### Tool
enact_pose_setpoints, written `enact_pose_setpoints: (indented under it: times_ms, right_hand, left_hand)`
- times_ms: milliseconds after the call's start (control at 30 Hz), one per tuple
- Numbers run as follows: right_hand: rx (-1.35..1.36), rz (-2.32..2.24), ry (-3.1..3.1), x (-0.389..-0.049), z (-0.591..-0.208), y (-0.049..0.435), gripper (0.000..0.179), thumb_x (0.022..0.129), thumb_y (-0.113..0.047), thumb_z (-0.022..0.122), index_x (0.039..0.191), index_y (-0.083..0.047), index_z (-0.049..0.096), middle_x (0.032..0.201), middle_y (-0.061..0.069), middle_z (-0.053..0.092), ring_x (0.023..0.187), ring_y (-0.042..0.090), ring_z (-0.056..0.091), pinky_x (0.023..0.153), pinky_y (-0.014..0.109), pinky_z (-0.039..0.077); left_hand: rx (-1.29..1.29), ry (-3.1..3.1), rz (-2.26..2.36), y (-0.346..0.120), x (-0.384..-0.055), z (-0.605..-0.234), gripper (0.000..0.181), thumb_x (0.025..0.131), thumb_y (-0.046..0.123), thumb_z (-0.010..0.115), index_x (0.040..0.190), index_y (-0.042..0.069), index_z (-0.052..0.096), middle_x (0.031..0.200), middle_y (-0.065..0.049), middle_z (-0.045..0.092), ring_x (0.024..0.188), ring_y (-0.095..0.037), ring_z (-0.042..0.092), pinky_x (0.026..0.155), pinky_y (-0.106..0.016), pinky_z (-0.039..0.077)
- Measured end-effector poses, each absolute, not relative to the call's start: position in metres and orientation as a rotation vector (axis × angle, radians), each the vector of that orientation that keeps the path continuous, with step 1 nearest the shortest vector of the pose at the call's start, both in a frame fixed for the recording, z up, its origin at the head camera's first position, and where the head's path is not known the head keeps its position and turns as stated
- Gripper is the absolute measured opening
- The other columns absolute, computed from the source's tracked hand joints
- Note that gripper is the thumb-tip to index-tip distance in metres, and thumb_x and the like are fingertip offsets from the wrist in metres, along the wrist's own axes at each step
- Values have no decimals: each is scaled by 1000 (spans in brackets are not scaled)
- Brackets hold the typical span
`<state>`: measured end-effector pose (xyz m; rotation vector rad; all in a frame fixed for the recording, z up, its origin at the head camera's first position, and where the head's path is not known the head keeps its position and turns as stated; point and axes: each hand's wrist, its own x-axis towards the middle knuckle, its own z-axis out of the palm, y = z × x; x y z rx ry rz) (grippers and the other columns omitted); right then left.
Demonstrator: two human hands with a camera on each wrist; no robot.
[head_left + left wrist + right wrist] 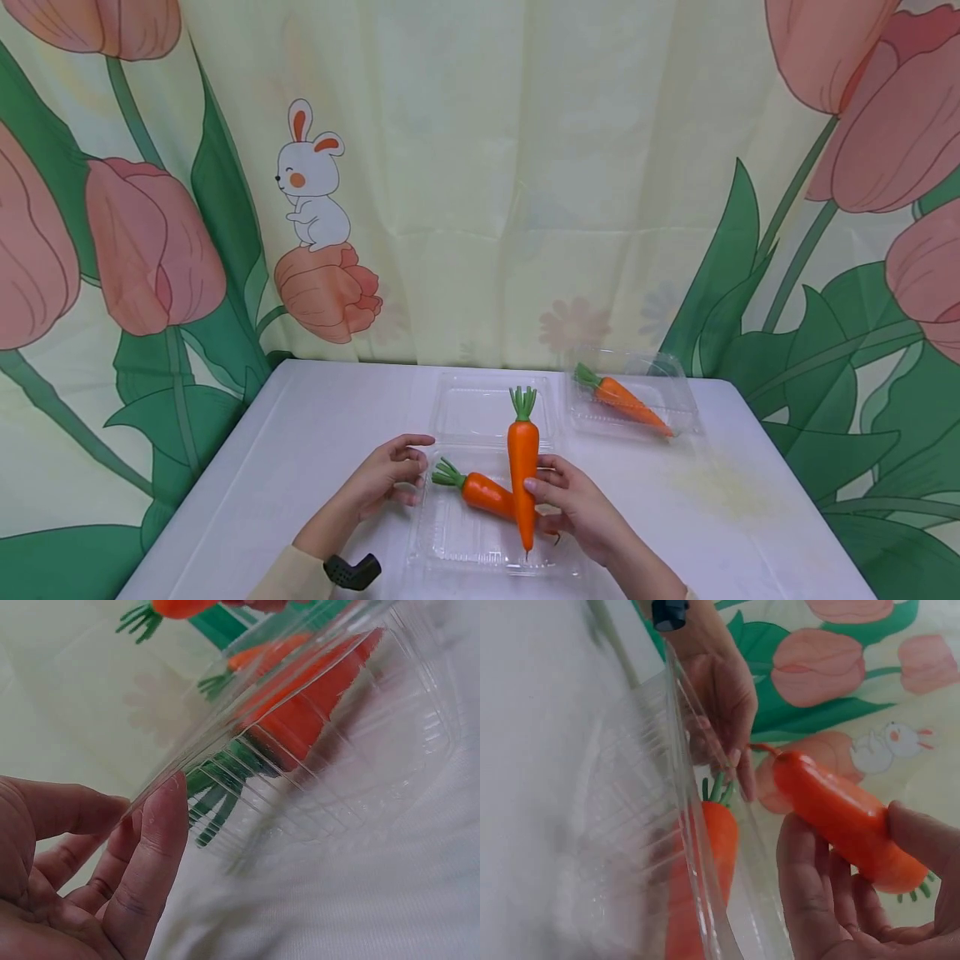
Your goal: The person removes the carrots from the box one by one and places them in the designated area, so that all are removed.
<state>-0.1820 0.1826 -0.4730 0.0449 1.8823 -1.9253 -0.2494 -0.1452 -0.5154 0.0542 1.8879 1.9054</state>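
Observation:
My right hand [581, 500] holds an orange carrot [522, 450] with a green top, upright above a clear plastic clamshell box [450, 542]. In the right wrist view its thumb and fingers grip the carrot [847, 825] around the body. A second carrot [487, 494] lies slanted inside the open box, partly covered by the held one. At the box's left edge is my left hand [390, 475]. Seen from the left wrist, its thumb and fingers [161, 825] pinch the clear rim beside the lying carrot's green leaves [217, 795].
Behind the box, its clear lid [487, 408] lies folded back on the white table [337, 417]. Another clear box [682, 400] with a carrot [626, 400] in it stands at the back right. A curtain [465, 208] printed with tulips and a rabbit hangs behind the table.

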Motion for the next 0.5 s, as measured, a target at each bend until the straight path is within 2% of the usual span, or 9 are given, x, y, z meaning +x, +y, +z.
enact_pose_setpoints:
  times_ms: [267, 500]
  right_hand:
    - [33, -2002, 1774, -179, -470, 199, 71, 102, -31, 65, 150, 6, 29, 119, 7, 65, 102, 22, 68, 87, 45, 62]
    - [67, -1992, 1791, -176, -469, 211, 74, 102, -33, 65, 151, 7, 28, 120, 9, 64, 103, 23, 67, 88, 46, 61]
  left_hand:
    - [55, 1906, 1887, -145, -250, -515, 52, 98, 11, 65, 148, 7, 49, 106, -8, 58, 78, -16, 63, 63, -31, 62]
    - [57, 1901, 1892, -146, -250, -515, 52, 98, 10, 66, 147, 6, 49, 106, -8, 58, 78, -16, 63, 62, -31, 62]
